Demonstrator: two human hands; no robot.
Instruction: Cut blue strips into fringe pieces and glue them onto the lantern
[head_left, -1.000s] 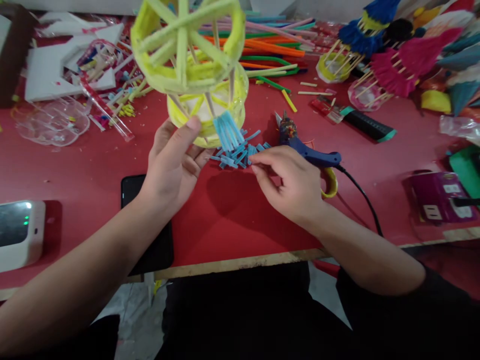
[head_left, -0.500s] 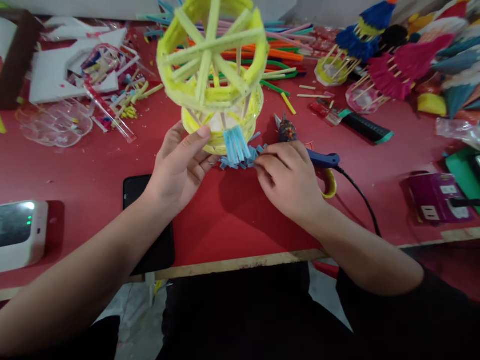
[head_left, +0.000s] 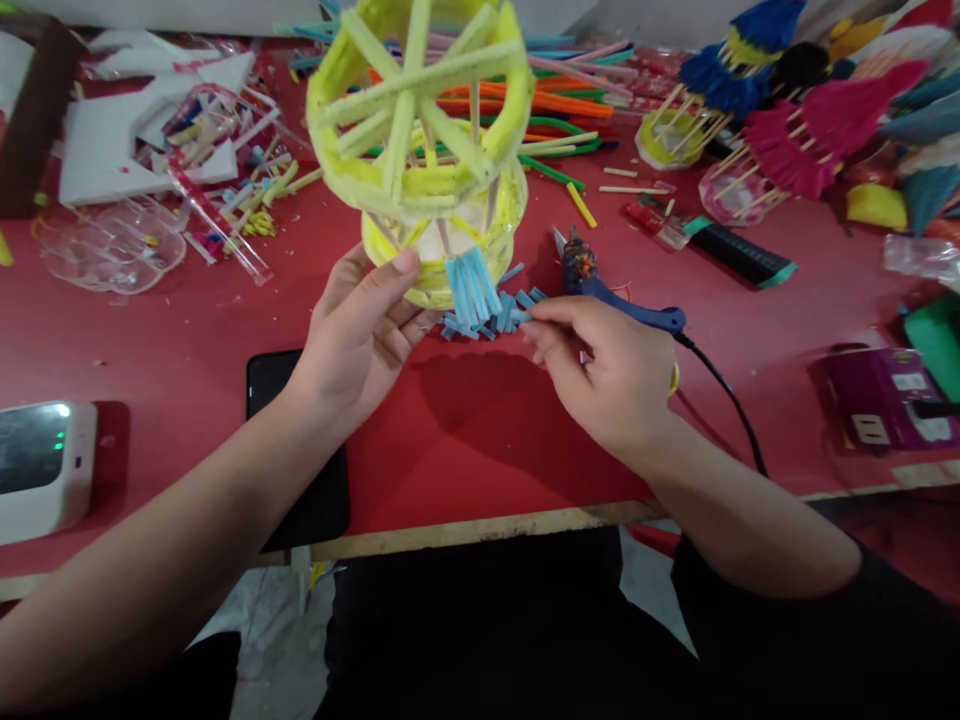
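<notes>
My left hand (head_left: 367,325) grips the base of a yellow carousel-like frame (head_left: 420,80), made of fuzzy stems and wooden sticks, with its thumb on the lower ring. A row of short light-blue strips (head_left: 472,287) covers part of that ring's side. Below and behind it lies a pile of cut blue pieces (head_left: 502,315) on the red table. My right hand (head_left: 600,360) is beside the pile, thumb and forefinger pinched on a small blue piece (head_left: 520,315). Just beyond my right hand lies a blue glue gun (head_left: 630,308) with a dark, crusted nozzle end.
A box cutter (head_left: 739,252) lies right of the glue gun. Finished blue and pink models (head_left: 817,140) stand at back right, near a purple box (head_left: 877,400). A black phone (head_left: 319,490) is under my left forearm. Scraps and white foam board (head_left: 97,150) lie at left.
My right hand has drawn slightly right, away from the blue strips on the frame, and a pinched blue piece now shows. The frame has shifted very slightly left in my left hand.
</notes>
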